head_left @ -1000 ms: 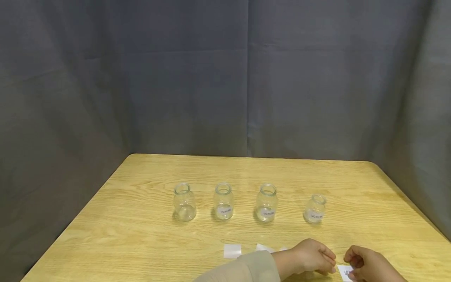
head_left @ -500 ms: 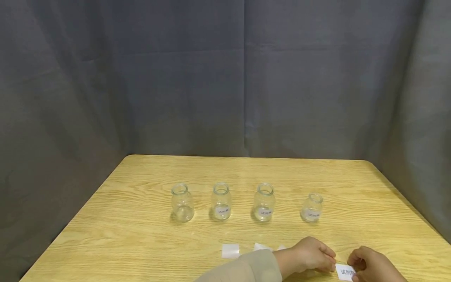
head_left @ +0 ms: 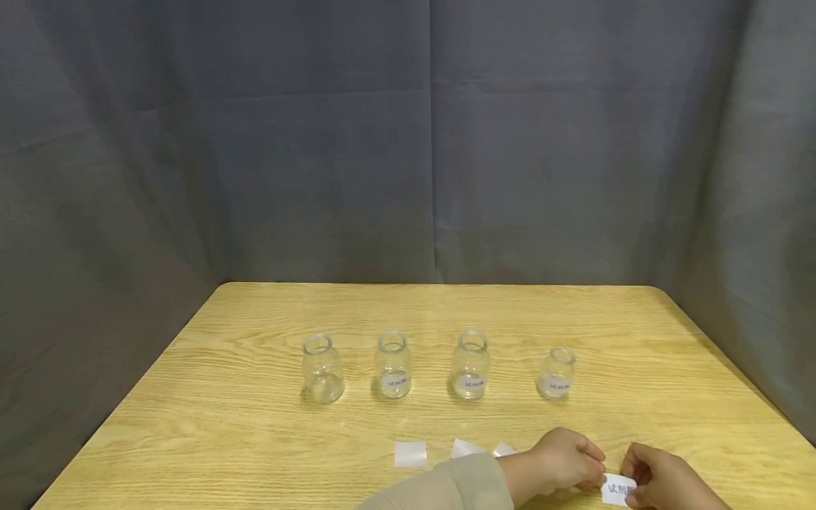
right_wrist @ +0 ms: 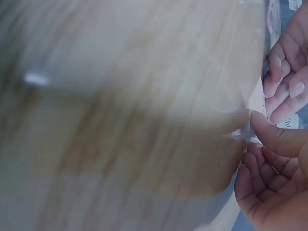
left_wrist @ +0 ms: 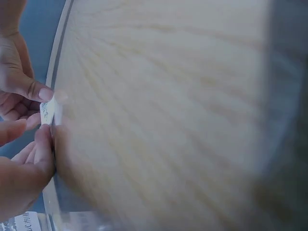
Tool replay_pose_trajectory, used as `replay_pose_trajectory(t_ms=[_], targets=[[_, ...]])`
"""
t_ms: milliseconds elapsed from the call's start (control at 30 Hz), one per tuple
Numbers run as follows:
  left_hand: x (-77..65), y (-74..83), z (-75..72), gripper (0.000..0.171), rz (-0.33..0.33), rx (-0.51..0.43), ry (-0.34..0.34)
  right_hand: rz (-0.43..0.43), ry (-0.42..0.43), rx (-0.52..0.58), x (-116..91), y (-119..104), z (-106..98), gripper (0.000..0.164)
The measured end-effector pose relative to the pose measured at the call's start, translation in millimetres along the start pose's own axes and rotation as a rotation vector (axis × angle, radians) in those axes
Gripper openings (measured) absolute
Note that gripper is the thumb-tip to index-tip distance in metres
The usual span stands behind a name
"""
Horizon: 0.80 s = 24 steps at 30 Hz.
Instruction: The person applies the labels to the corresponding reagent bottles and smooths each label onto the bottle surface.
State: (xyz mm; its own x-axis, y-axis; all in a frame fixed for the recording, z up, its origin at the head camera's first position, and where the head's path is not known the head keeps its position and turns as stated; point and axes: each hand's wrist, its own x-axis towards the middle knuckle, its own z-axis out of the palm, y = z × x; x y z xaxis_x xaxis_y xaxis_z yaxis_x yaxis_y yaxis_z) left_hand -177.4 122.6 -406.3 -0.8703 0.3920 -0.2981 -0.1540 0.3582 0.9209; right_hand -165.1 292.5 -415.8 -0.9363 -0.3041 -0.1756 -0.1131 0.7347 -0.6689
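Between my two hands is a small white label (head_left: 617, 489) with dark lettering. My right hand (head_left: 669, 482) pinches its right end between thumb and fingers, which cover part of the writing. My left hand (head_left: 564, 464) reaches in from the left, its fingertips at the label's left edge. In the left wrist view, a left fingertip meets the lower end of the label (left_wrist: 46, 111), and the left thumb appears apart from that finger. From the right wrist view, the label (right_wrist: 257, 98) is seen nearly edge-on. Whether the left fingers grip it is unclear.
Across the wooden table (head_left: 223, 425) stands a row of clear glass jars. The leftmost jar (head_left: 323, 375) bears no visible label; the second (head_left: 393, 368), third (head_left: 472, 368) and small right jar (head_left: 557, 375) carry lettered labels. Loose white slips (head_left: 410, 454) lie before them. Grey curtains (head_left: 319, 142) surround the table.
The label has turned and now shows more of its lettering. My right hand shifted slightly, while my left hand stayed nearly still. The jars and slips drifted left with the head view.
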Motion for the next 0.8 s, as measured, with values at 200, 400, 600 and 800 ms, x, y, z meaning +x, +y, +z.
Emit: replay_pose_trajectory(t_ms=[200,400,600,800], targets=[[-0.7,1.6,-6.0,0.01,0.008,0.123,-0.004,-0.034,-0.074,0.138,0.8,-4.2,-3.6,0.026],[1.9,-1.1,-17.6,0.005,0.05,0.106,-0.024,-0.053,-0.055,0.27,2.5,-16.3,-3.6,0.019],[3.7,-4.1,-39.5,0.006,0.095,0.0,-0.016,-0.045,0.061,0.318,7.8,-39.0,-3.6,0.025],[2.0,-3.1,-63.6,0.013,0.167,-0.084,-0.019,-0.054,0.201,0.324,17.1,-63.8,-3.8,0.023]])
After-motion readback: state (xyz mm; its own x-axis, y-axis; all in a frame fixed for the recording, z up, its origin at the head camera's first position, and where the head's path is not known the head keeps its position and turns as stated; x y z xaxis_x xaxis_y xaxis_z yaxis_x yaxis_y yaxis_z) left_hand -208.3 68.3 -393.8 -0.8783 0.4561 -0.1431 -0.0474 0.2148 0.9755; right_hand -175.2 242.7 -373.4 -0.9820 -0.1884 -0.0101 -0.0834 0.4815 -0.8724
